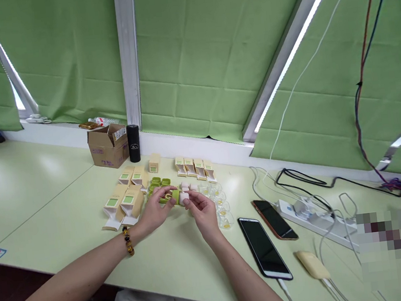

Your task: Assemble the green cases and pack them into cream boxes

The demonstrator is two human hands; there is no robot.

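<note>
1. My left hand, with a dark amber beaded bracelet circling its wrist, is pinching a small lime-green, roughly cylindrical piece between thumb and fingers, nearly closed.
2. My right hand is gripping a small, smooth, whitish-pink piece by thumb and fingertips, its fingers bending inward.
3. These two pieces are meeting end to end between my hands, over the pale green table; I cannot tell whether they are joined.
4. Lime-green, open-topped square cases are sitting just beyond my left hand.
5. Clear plastic shells with yellow spots are lying just beside my right hand.
6. Cream cardboard cartons with green labels are lying left of my left hand, flaps hanging open.
7. A white-framed, dark-screened smartphone is lying farther right, near a second, brown-edged phone.
</note>
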